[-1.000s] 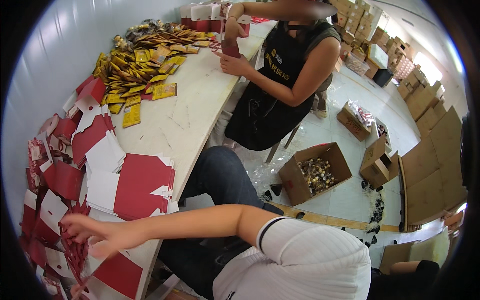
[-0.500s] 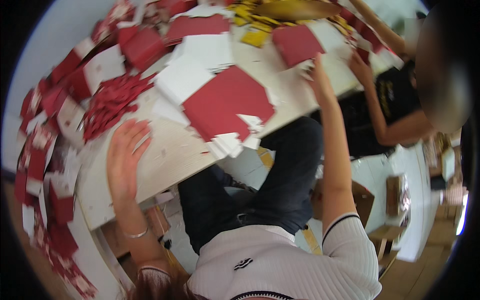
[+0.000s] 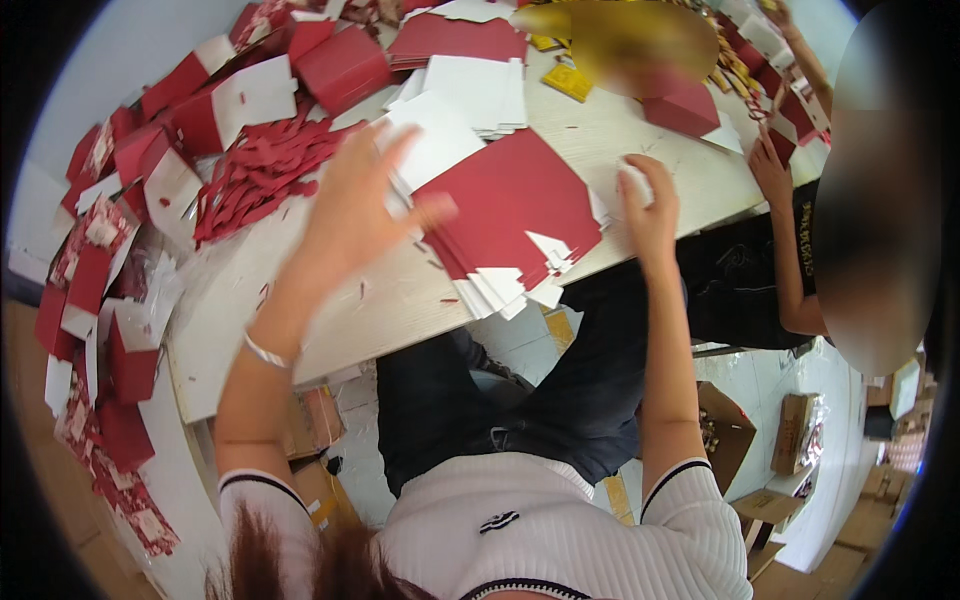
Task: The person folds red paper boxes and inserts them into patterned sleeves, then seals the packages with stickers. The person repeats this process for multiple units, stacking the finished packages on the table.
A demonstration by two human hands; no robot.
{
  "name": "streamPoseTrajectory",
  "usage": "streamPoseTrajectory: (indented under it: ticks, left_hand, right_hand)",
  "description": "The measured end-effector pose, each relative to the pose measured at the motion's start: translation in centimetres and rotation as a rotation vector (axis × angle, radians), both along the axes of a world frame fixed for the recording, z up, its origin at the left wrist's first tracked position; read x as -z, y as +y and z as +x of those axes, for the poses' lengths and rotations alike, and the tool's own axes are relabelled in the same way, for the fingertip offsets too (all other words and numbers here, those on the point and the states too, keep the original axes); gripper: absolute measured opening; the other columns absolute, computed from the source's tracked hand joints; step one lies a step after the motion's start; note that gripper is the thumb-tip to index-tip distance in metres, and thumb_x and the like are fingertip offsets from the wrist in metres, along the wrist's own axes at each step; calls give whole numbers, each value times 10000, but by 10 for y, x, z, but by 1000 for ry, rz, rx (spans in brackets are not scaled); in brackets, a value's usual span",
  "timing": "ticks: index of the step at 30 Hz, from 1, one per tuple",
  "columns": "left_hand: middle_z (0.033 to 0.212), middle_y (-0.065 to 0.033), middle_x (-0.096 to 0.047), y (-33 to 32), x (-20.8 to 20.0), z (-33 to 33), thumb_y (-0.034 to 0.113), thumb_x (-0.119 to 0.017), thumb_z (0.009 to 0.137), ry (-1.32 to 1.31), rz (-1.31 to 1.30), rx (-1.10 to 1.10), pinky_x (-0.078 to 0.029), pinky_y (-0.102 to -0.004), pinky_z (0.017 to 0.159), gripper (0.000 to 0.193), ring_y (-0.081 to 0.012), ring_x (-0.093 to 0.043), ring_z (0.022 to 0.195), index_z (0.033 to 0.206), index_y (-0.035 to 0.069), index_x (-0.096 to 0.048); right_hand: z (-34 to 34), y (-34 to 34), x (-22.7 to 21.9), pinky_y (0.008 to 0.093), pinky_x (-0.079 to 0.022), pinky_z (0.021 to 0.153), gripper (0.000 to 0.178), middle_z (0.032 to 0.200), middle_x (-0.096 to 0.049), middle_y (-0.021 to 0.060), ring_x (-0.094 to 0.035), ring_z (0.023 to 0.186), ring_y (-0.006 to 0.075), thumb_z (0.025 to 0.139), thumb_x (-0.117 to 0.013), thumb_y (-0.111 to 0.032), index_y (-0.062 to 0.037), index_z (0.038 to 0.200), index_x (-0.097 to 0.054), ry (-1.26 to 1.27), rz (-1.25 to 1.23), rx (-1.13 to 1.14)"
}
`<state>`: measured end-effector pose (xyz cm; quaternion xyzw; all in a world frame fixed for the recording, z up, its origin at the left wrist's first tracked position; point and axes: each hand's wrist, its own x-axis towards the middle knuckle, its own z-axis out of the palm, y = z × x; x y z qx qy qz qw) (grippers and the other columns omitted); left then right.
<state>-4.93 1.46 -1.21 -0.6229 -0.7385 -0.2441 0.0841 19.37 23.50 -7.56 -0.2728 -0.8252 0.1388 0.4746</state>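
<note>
A stack of red cards point(image 3: 515, 195) with white tabs along its near edge lies at the table's front. My left hand point(image 3: 355, 215) is over the stack's left side, blurred, with its fingers spread and nothing seen in it. Just right of the stack, my right hand point(image 3: 652, 210) hovers with loosely curved fingers. A pale patch shows between its thumb and forefinger; I cannot make out what it is. Beyond that hand a red box point(image 3: 683, 108) with a white flap rests on the table. White sheets point(image 3: 475, 90) lie behind the red cards.
Folded red-and-white boxes point(image 3: 343, 68) crowd the table's left and far side, beside a heap of red strips point(image 3: 265, 170). Yellow packets point(image 3: 568, 82) lie at the back. At the right, a co-worker's hand point(image 3: 770, 170) handles a red piece. Cardboard cartons point(image 3: 725, 435) stand on the floor.
My left hand has swung up and right from the bare table to the red card stack. My right hand has drawn back from the red box, which now sits farther right. The view has shifted.
</note>
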Motion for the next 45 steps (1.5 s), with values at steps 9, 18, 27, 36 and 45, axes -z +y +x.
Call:
streamPoseTrajectory:
  ticks: [9,18,27,36,45]
  left_hand:
    - [1393,-192,-225,-3,41,83,353,-646,728,-162,-247,50,-104,-567,1014,673,-377,-156,1300,1284,77,-385]
    - [1403,-237,-155,-12,37,105,152,-662,727,-396,221,-102,-198,-415,1040,819,-366,-176,1300,1378,57,-174]
    - [1324,-180,-326,-13,16,99,127,-667,745,-688,378,-188,-275,-365,993,756,-257,-357,1190,1338,-4,-216]
    - [1241,-183,-437,-85,47,9,-6,-544,736,-888,552,235,-375,-420,951,489,-289,-452,1116,1212,-18,-431]
    - [1266,-138,-445,-48,-4,53,398,-382,912,-1975,235,108,-291,-345,1010,555,-223,-432,1165,1243,-47,-392]
  right_hand:
    - [-139,-41,3,365,-411,694,210,778,-517,131,-507,773,285,667,-627,-231,-36,696,-556,-273,342,-504]
    - [-135,-60,-34,351,-335,716,273,698,-540,99,-494,729,243,709,-618,-318,-56,654,-564,-107,304,-387]
    - [-133,-141,-126,341,-308,660,229,468,-487,83,-471,489,246,709,-606,-224,-56,588,-508,-57,183,-346]
    - [-54,-92,-136,434,-320,926,565,1210,-381,233,-398,1104,381,622,-567,-12,-130,1169,-485,67,428,-714]
    - [-7,-103,-104,468,-271,984,615,1309,-314,212,-285,1209,430,532,-746,-136,-102,1094,-496,-47,216,-830]
